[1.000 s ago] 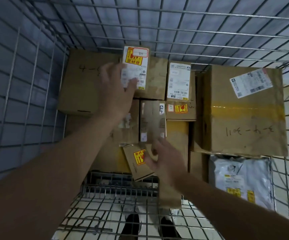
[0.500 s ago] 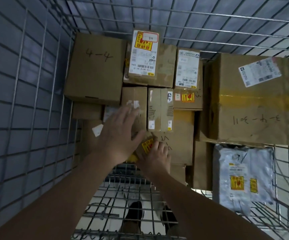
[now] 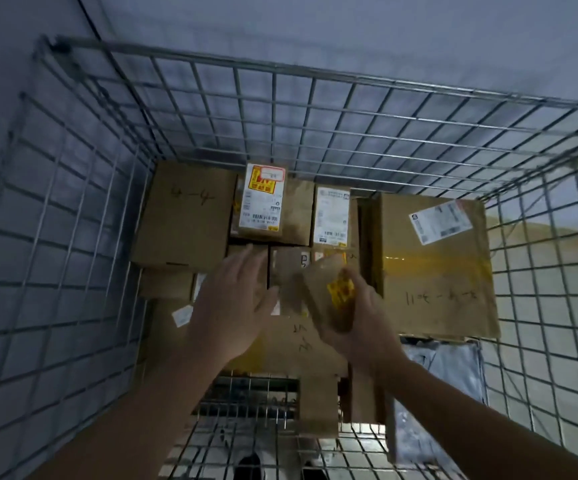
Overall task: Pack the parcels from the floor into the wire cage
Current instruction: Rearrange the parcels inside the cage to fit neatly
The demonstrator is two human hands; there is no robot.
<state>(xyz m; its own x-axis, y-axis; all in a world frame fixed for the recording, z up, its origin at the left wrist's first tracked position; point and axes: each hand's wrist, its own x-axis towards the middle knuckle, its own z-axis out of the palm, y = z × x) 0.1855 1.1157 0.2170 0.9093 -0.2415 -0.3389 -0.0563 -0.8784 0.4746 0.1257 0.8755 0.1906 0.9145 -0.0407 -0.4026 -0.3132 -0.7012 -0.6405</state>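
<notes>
Inside the grey wire cage (image 3: pixel 72 209), our right hand (image 3: pixel 360 327) grips a small brown cardboard parcel with a yellow sticker (image 3: pixel 332 292) above the packed boxes. Our left hand (image 3: pixel 232 306) hovers beside it, fingers straight and slightly spread. We should lower it flat into a free gap, guiding with both hands.

Both forearms are showing bare all the way up to the edge of the shot, so no sleeves, cuffs or gloves are coming into view. The left hand (image 3: pixel 232 306) and right hand (image 3: pixel 360 327) aren't wearing any rings, watch or bands that I can make out. Down at the bottom, dark shoes (image 3: pixel 251 467) are peeking through, pretty blurry.
</notes>
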